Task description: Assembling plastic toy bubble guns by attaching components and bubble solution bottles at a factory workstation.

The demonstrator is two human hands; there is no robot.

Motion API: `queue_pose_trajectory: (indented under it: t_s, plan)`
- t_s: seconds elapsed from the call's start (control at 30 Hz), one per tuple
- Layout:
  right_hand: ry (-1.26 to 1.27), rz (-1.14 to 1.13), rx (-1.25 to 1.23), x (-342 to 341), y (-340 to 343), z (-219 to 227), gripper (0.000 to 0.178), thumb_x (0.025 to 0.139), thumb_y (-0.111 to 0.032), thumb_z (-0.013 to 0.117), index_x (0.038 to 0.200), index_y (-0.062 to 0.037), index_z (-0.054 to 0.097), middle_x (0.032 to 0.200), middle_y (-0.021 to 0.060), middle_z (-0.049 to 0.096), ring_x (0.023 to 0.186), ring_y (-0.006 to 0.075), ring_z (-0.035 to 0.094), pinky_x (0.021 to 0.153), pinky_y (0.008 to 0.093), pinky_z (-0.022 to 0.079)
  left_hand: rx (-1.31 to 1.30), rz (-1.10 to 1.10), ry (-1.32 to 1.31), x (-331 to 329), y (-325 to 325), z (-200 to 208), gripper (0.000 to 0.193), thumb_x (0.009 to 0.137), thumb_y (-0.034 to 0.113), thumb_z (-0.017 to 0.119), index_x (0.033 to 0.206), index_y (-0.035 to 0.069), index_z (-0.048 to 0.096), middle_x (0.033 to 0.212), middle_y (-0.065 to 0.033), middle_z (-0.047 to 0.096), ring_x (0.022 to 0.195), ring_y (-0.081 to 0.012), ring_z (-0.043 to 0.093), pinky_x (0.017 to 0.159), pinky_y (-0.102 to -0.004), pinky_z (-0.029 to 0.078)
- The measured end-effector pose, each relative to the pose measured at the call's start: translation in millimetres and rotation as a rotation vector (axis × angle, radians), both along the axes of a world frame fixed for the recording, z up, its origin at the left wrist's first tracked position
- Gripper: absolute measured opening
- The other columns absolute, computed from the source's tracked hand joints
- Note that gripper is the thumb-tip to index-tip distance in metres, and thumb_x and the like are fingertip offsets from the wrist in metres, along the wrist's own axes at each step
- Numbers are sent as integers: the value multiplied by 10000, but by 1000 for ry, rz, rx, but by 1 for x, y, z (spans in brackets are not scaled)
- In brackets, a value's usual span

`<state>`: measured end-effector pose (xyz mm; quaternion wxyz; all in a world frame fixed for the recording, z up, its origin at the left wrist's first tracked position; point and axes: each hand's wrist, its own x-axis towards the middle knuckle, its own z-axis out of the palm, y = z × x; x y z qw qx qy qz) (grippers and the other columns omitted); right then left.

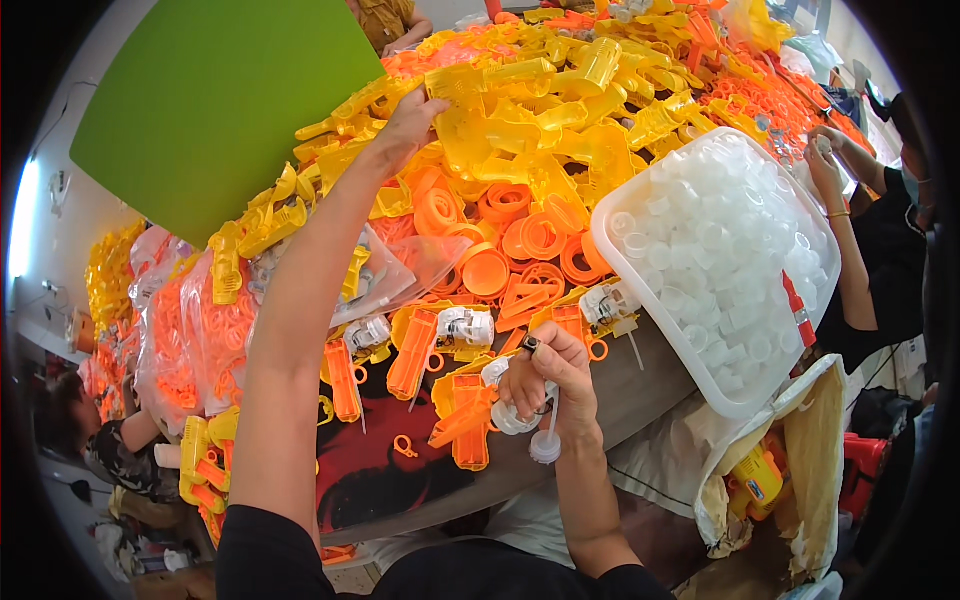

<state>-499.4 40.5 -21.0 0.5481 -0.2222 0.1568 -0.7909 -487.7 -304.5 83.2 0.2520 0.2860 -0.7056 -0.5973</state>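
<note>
My left hand [408, 125] reaches far over the heap, its fingers closed on the edge of a yellow plastic shell half [462, 135]. Close to me, my right hand [560, 380] pinches a small dark part [530, 343] between thumb and finger. A translucent round cap [545, 447] on a thin stem hangs below that palm. Just left of it lies a partly assembled toy gun [465, 420] with an orange insert. Two more yellow-and-orange assemblies with clear mechanisms [466, 326] lie behind it, and another assembly is partly hidden by my right hand.
A white tub [720, 394] of translucent caps stands at the right, a red-handled tool [797, 308] on its rim. Orange rings [485, 272] fill the middle. Bags of orange parts [215, 325] and a green panel [220, 110] stand left. Other people work around the table.
</note>
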Motion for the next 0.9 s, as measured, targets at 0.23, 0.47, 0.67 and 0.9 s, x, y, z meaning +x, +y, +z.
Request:
queue_pose_trajectory:
  t_s: [0.23, 0.47, 0.67, 0.9]
  plan:
    - [188, -140, 160, -15, -5, 1, 243, 980, -212, 595, 792, -80, 518, 557, 23, 491, 450, 141, 495, 490, 307, 451, -373, 47, 140, 40, 58, 44, 407, 1040, 89, 482, 1439, 24, 437, 1273, -88, 600, 1072, -195, 624, 865, -317, 533]
    - [-57, 39, -57, -7, -1, 0, 191, 1041, -178, 555, 1088, -6, 626, 635, -42, 435, 556, 74, 384, 688, 278, 426, -540, -62, -590, 265, 198, 40, 377, 931, 344, 678, 1193, 73, 683, 935, -4, 666, 856, -93, 592, 737, -272, 463]
    - [43, 110, -196, 7, 23, 32, 196, 1047, -170, 547, 1124, 2, 600, 637, -35, 424, 568, 81, 384, 706, 279, 412, -255, -43, -597, 397, 297, -56, 259, 940, 237, 655, 1095, 31, 687, 912, -99, 708, 843, -166, 662, 775, -317, 504]
    - [268, 38, -128, 35, 25, 71, 225, 1039, -155, 555, 1150, 33, 609, 642, -32, 427, 589, 87, 397, 697, 281, 411, -558, 159, -403, 390, 286, -95, 291, 940, 190, 660, 1196, 52, 669, 1021, -106, 709, 995, -277, 675, 872, -367, 528]
